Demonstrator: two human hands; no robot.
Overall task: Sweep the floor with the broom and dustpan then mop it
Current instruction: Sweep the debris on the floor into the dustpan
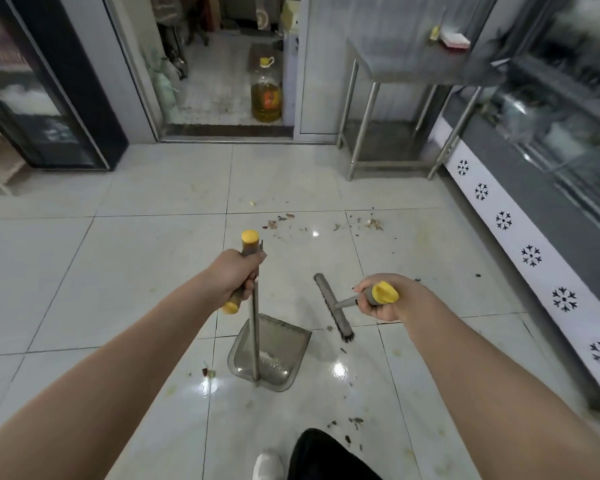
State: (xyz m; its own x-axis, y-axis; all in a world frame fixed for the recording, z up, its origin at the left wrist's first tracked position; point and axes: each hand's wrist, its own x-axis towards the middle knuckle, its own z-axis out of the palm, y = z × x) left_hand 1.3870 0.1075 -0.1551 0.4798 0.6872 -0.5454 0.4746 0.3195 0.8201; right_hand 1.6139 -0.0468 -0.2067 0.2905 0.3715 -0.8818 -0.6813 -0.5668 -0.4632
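Gripping yellow-capped grey handles: left hand (234,277) dustpan (271,355), right hand (388,299) broom (333,308).

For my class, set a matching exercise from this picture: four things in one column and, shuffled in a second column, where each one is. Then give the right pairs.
Things
1. dustpan
2. broom
3. oil bottle
4. steel table

Places
A. standing in the doorway at the back
B. at the back, right of the doorway
C. below the left hand, which grips its long handle
D. head just right of the dustpan, handle gripped by the right hand

Pairs: 1-C, 2-D, 3-A, 4-B
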